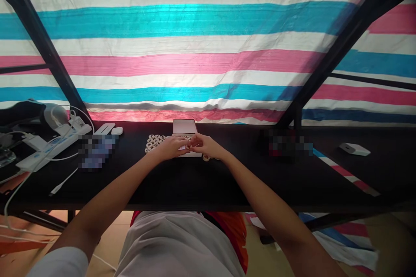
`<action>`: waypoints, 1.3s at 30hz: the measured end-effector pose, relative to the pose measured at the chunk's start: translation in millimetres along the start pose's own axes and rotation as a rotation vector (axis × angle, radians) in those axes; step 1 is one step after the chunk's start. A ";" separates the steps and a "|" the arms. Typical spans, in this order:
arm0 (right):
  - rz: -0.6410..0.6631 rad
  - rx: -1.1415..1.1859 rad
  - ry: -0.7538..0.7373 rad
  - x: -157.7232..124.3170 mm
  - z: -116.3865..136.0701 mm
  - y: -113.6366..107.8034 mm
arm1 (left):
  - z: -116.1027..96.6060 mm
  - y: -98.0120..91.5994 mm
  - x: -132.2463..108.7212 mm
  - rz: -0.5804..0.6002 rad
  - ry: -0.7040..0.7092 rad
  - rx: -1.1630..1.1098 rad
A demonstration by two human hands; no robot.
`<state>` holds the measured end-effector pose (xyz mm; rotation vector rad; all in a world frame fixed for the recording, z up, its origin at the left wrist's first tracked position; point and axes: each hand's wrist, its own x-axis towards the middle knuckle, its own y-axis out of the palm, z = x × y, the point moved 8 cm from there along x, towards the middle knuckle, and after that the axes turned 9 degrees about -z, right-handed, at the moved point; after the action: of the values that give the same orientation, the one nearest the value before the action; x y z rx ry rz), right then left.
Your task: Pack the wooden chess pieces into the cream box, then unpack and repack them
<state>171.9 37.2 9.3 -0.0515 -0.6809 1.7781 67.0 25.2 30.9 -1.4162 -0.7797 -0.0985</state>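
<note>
Both hands meet over a small white box (pixel 195 154) on the black table, covering most of its inside. Its lid (pixel 184 126) stands raised at the back. My left hand (pixel 170 147) reaches in from the left, fingers stretched out and thumb apart, over the box. Curled at the box's right side, my right hand (pixel 208 146) has its fingertips pinched together; whatever is between them is too small to make out. Several round Chinese chess pieces (pixel 155 142) lie in rows left of the box. Another chess piece (pixel 206 157) shows beneath my right hand.
On the left are a white power strip (pixel 52 149) with cords, a blurred phone-like object (pixel 99 151) and a white cable plug (pixel 56 189). To the right lie a blurred dark item (pixel 282 145) and a white charger block (pixel 354 149). Striped sheeting (pixel 195 21) hangs behind.
</note>
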 end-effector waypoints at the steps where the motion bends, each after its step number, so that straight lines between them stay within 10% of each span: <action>1: -0.004 -0.019 -0.016 0.6 1.6 -2.2 | 3.5 -0.9 0.1 0.026 -0.013 0.005; 10: -0.346 -0.534 -0.015 8.0 -22.1 -73.6 | 54.5 -12.9 -11.0 0.203 -0.333 0.257; 22: -0.051 -0.618 -0.047 7.5 -43.6 -42.9 | 44.2 3.5 -10.7 0.218 -0.277 0.236; 39: -0.099 -0.696 0.084 5.2 -40.1 -52.3 | 16.3 16.7 -10.1 0.244 -0.162 0.177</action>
<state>230.6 66.9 2.1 -0.5491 -1.1886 1.3655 60.9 39.4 10.7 -1.3501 -0.7230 0.2701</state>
